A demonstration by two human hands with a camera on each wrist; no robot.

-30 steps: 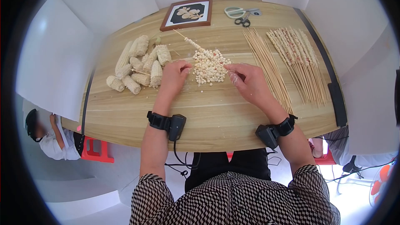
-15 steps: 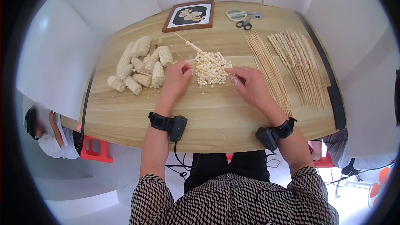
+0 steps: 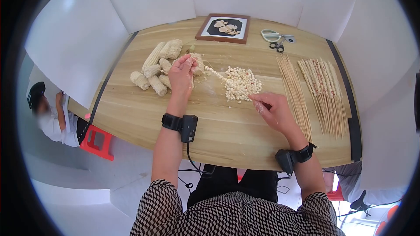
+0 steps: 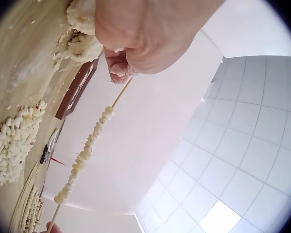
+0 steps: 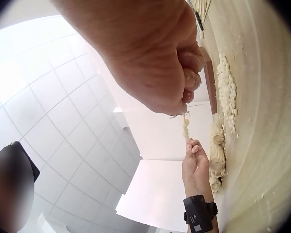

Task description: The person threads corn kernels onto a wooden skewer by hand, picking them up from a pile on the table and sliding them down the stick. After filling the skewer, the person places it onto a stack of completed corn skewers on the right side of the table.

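Observation:
A thin wooden skewer with pale corn kernels (image 3: 214,72) threaded along its middle stretches between my hands. My left hand (image 3: 183,76) is raised over the corn cobs and pinches its far end. In the left wrist view the bare tip of the skewer (image 4: 122,93) runs into those fingers, below which the threaded kernels (image 4: 82,158) line up. My right hand (image 3: 275,110), dusted white, pinches the other end close to the table, beside the loose kernels (image 3: 242,83). The right wrist view shows a short length of the kernel skewer (image 5: 185,127) between both hands.
Corn cobs (image 3: 153,59) lie at the left. Bare skewers (image 3: 295,91) and finished kernel skewers (image 3: 321,89) lie at the right. A framed picture (image 3: 224,28) and scissors (image 3: 275,39) sit at the back. White panels surround the table; a seated person (image 3: 59,118) is at the left.
My left hand has lifted away from beside the kernel pile and taken the skewer's far end. My right hand keeps its pinch. The head view has shifted, so the table appears lower and further right.

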